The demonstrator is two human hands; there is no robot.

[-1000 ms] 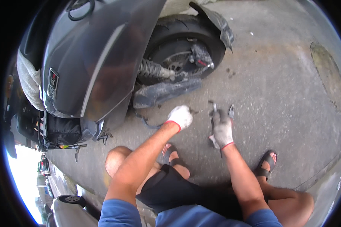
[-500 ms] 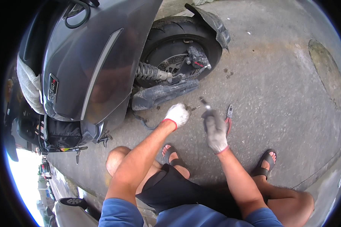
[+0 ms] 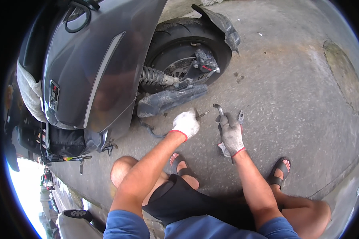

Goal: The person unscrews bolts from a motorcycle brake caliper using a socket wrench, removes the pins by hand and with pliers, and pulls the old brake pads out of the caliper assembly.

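In the middle, my left hand (image 3: 186, 124), in a white glove, is closed on a thin, dark, pointed metal piece (image 3: 204, 114) whose exact kind I cannot make out. My right hand (image 3: 230, 134), in a greyed work glove, grips an L-shaped wrench (image 3: 219, 109). The wrench's bent end points up past the fingers, and its shaft runs down under the palm. Just beyond the right hand lie pliers (image 3: 241, 116) on the concrete, partly covered by it. A crumpled whitish thing (image 3: 223, 149) shows beside that glove's cuff.
A dark scooter (image 3: 103, 71) stands at the left. Its wheel (image 3: 223, 59), brake caliper (image 3: 206, 63), shock spring (image 3: 152, 76) and dusty cover (image 3: 173, 100) are in front of me. A loose dark strap or hose (image 3: 151, 130) lies below. My sandalled feet rest on the concrete ground (image 3: 291, 99).
The wrench has swung upright from a blurred position, and my right hand has shifted slightly right and down. My left hand stays close to where it was, still holding the thin piece.
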